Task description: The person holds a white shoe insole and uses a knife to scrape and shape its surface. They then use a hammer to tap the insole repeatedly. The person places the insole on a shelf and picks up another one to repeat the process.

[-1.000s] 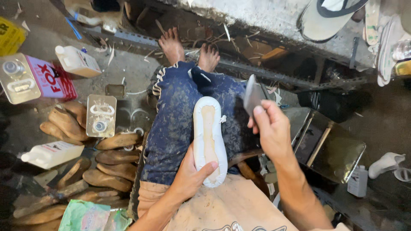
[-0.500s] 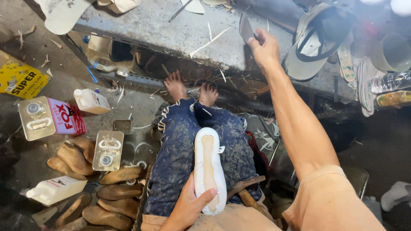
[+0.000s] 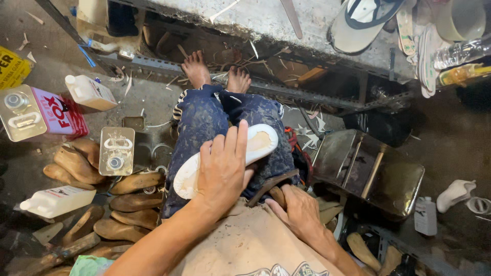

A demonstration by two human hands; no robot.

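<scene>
Hands at work over a seated person's lap, seen from above w/ a head camera. Left hand [image 3: 223,171] lies flat, fingers spread open, palm pressing down on a white shoe sole [image 3: 225,159] that rests diagonally across the lap, on dark blue speckled trousers [image 3: 204,122]. Sole's heel end points up-right, toe end down-left; its pale inner face is up. Right hand [image 3: 299,210] sits lower right, near the thigh, fingers curled loosely around the end of a brown wooden piece [image 3: 271,188]; can't tell how firmly it grips. Bare feet [image 3: 215,74] reach fwd under the edge of a grey concrete table [image 3: 266,20].

On the floor to the left: a pile of brown wooden shoe lasts [image 3: 102,204], two rectangular metal cans, one w/ a red-pink side [image 3: 36,112] and one smaller [image 3: 116,151], plus two white plastic bottles [image 3: 56,200] [image 3: 89,92]. To the right, just beside the leg, a dark metal box [image 3: 368,171] w/ a handle. Further right on the floor, a white shoe piece [image 3: 455,193]. On the table top right, a white and dark sandal sole [image 3: 365,23] and a clear plastic bottle [image 3: 463,51].
</scene>
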